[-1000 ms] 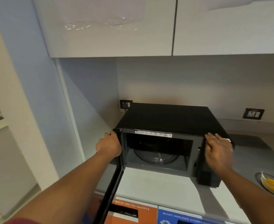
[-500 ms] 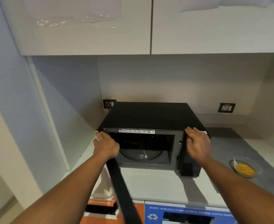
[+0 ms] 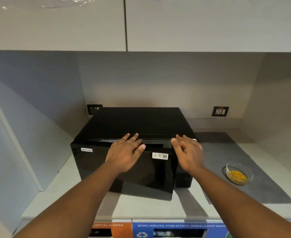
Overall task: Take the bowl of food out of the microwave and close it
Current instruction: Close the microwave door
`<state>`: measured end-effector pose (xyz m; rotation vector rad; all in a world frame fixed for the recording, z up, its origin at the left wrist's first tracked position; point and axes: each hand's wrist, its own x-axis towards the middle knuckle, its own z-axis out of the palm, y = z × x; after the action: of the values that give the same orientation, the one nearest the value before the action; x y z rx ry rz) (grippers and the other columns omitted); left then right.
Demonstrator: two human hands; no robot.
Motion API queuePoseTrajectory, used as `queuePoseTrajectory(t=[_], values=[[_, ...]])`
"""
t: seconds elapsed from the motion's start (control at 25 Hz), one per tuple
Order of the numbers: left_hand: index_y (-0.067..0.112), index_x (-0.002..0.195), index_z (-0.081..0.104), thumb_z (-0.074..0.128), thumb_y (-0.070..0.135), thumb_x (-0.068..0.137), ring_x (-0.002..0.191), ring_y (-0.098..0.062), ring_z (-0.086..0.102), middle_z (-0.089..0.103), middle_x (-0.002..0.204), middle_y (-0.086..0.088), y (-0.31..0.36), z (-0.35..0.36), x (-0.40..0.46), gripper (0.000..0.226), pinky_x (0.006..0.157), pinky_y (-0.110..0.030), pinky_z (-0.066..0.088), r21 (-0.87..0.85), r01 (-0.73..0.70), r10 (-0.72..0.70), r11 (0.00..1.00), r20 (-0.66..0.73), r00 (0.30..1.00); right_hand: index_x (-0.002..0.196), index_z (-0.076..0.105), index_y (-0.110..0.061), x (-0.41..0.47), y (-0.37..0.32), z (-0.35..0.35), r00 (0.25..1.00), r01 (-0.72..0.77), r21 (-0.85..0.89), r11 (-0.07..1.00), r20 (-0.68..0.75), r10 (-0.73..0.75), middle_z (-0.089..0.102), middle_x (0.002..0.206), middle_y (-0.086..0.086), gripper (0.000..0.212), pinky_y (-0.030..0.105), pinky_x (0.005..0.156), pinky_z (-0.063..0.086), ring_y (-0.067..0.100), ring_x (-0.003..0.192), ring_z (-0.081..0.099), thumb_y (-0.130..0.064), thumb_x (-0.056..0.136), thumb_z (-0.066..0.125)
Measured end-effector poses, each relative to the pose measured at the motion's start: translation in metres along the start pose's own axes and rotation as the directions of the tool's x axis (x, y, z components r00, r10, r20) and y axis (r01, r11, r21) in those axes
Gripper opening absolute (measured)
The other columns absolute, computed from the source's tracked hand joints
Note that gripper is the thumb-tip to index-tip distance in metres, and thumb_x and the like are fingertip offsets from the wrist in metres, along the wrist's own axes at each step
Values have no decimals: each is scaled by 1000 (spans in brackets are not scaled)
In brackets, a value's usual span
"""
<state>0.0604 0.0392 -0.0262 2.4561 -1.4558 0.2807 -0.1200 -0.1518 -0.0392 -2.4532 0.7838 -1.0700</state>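
Door (image 3: 124, 170) swung from wide open to nearly shut; a thin gap shows along its top. Our left hand (image 3: 124, 155) lies flat on it, right hand (image 3: 187, 153) splayed on the microwave (image 3: 137, 121), neither gripping. Closing step; next, a firm push to latch. One bowl (image 3: 238, 173), out on the counter (image 3: 149, 206) at right.

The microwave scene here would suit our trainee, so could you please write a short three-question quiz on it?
1. True or false: the glass bowl of yellow food sits on the grey mat to the right of the microwave.
2. Which hand lies flat on the microwave door? A left hand B right hand
3. Fill in: the white label near the door's top left corner reads ____.

Key: 1 true; 2 A; 3 Non-Veg.
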Motion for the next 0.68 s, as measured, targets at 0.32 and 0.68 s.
queuePoseTrajectory(t=[0.32,0.68], values=[[31,156,32,19,54,103,153,-17,26,35,163,6,4,17,18,59,121,-38,24,76,-124,127,989,-37,991,146,45,-34,-2,10,8,980,162,-336,928,164,-112,42,155,-12,48,39,110,15,15,147,28,-48,101,34],[25,155,36,35,44,106,152,-14,27,37,162,4,2,24,28,53,122,-36,25,34,-142,145,989,-88,986,142,52,-26,-1,6,21,990,138,-388,911,88,-113,56,145,-5,43,47,108,28,23,141,41,-31,100,49]])
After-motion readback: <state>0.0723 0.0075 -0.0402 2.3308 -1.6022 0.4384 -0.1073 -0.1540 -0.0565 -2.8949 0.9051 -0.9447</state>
